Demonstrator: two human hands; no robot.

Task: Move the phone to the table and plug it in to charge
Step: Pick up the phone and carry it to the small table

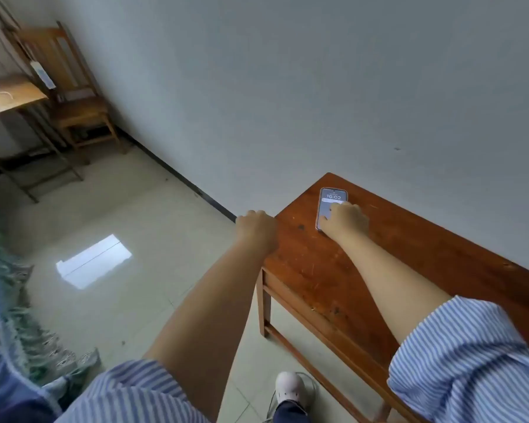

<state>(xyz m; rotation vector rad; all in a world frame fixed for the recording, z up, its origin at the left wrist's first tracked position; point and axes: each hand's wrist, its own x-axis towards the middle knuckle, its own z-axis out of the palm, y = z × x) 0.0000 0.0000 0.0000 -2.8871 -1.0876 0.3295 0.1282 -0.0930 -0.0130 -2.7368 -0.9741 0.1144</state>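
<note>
The phone (pixel 333 197) lies face up, screen lit, near the far left corner of a reddish wooden bench (pixel 312 270) against the wall. My right hand (pixel 345 221) covers its lower half, with the thumb at the left edge and the fingers over the right side, gripping it. My left hand (pixel 255 228) is a closed fist holding nothing, resting at the bench's left corner. Far off at the upper left stands a light wooden table (pixel 11 97) with a white cable (pixel 0 93) on top. A white power strip (pixel 42 75) hangs beside it.
A wooden chair (pixel 74 111) stands against the wall behind the far table. Pale tiled floor (pixel 135 209) stretches between the bench and that table. A fringed blue-green bedcover (pixel 16 300) runs along the left edge. My white shoe (pixel 289 387) is by the bench leg.
</note>
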